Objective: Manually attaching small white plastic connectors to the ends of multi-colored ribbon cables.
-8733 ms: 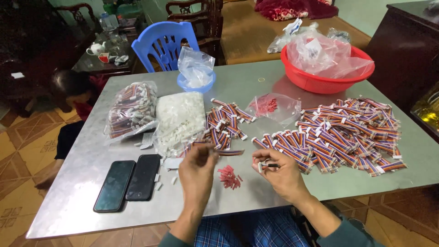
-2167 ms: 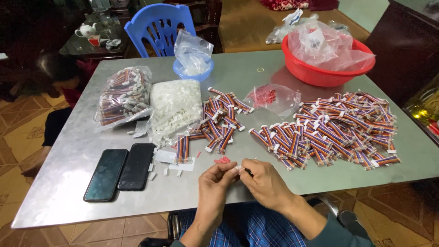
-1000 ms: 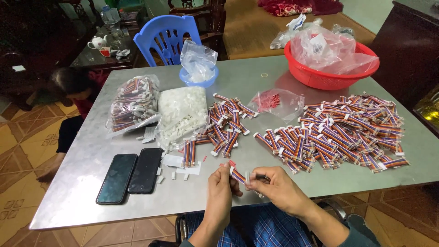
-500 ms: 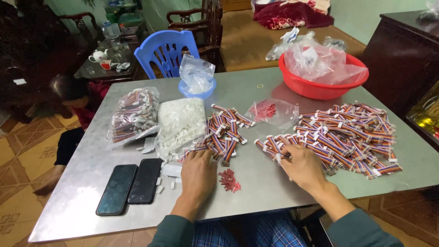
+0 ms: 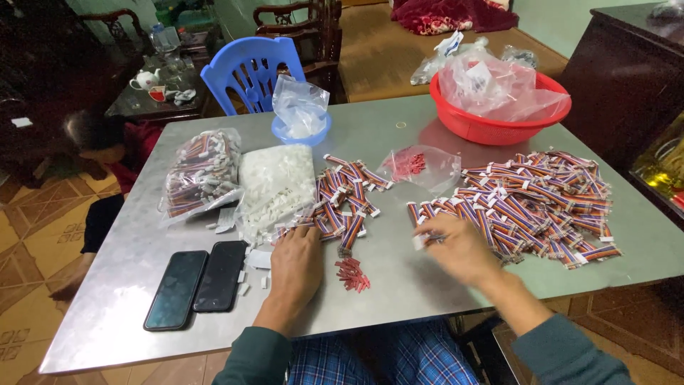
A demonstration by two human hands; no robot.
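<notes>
Reaching into the big pile of striped wire bundles [image 5: 534, 203], the right hand [image 5: 459, 246] is seemingly pinching one (motion blur hides the grip); the left hand [image 5: 296, 267] is resting flat, fingers together, beside small red connectors [image 5: 353, 273] on the counter [image 5: 107, 285].

Two phones [image 5: 196, 285] lie side by side near the table's [image 5: 399, 135] front-left corner, bags of parts [image 5: 239, 182] behind them, a small cable pile [image 5: 345, 196] mid-table, the big cable heap [image 5: 534, 207] towards the right edge, a basin [image 5: 499, 117] at the back-right corner.
</notes>
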